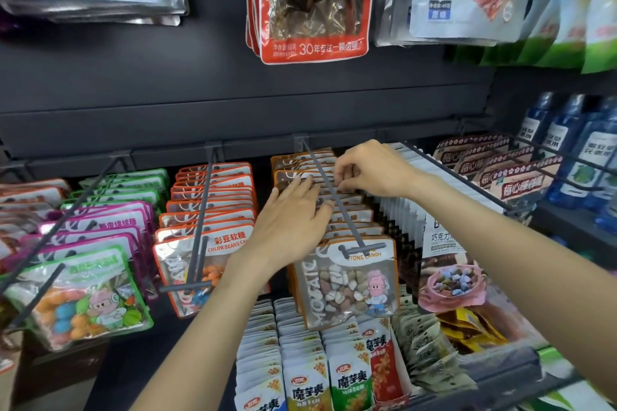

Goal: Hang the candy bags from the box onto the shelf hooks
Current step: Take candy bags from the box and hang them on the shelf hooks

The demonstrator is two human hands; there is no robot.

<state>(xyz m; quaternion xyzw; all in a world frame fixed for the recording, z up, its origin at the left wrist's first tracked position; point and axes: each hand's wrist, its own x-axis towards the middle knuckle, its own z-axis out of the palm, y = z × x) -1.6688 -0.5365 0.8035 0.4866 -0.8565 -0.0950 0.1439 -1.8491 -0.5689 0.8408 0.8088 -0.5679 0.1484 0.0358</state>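
Note:
A grey shelf hook (334, 200) runs toward me with a row of orange-edged stone candy bags (350, 280) hanging on it. My left hand (293, 223) lies flat with straight fingers on the bag tops left of the hook. My right hand (370, 170) is on the right side of the hook, its fingertips pinching the top of a bag far back in the row. The box is not in view.
Further hooks to the left carry colour bean candy bags (207, 230) and green and pink bags (90, 290). White packets (410, 197) hang to the right. Snack packs (317, 374) fill the bin below. Large pouches (314, 0) hang above, bottles (587, 157) stand at right.

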